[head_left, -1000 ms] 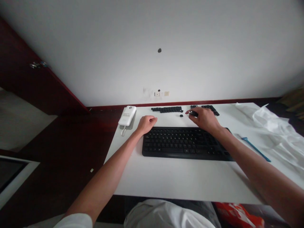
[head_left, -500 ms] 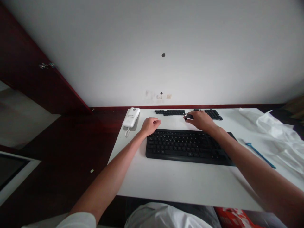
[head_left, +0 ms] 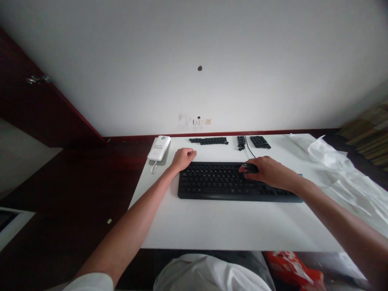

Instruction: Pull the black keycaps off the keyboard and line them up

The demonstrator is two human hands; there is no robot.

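A black keyboard [head_left: 212, 190] lies on the white table. My right hand [head_left: 266, 171] is over its right-centre part, closed round a small dark keycap puller [head_left: 251, 167] with a shiny tip at the keys. Whether a keycap sits in the tip is too small to tell. My left hand [head_left: 183, 159] rests as a loose fist at the keyboard's upper left corner, with nothing showing in it. Behind the keyboard lie loose black keycaps in groups: a long row [head_left: 214, 140], a narrow cluster [head_left: 241, 142] and a block [head_left: 260, 141].
A white power bank [head_left: 159, 148] with a short cable loop lies at the table's left. The keyboard's black cable [head_left: 249, 148] runs back between the keycap groups. Crumpled white plastic sheeting [head_left: 324, 155] covers the right side. A red bag [head_left: 291, 268] is below the front edge.
My right hand has come back from the keycap groups to the keyboard with the keycap puller. The narrow keycap cluster and the cable are uncovered now. My left hand stays at the corner.
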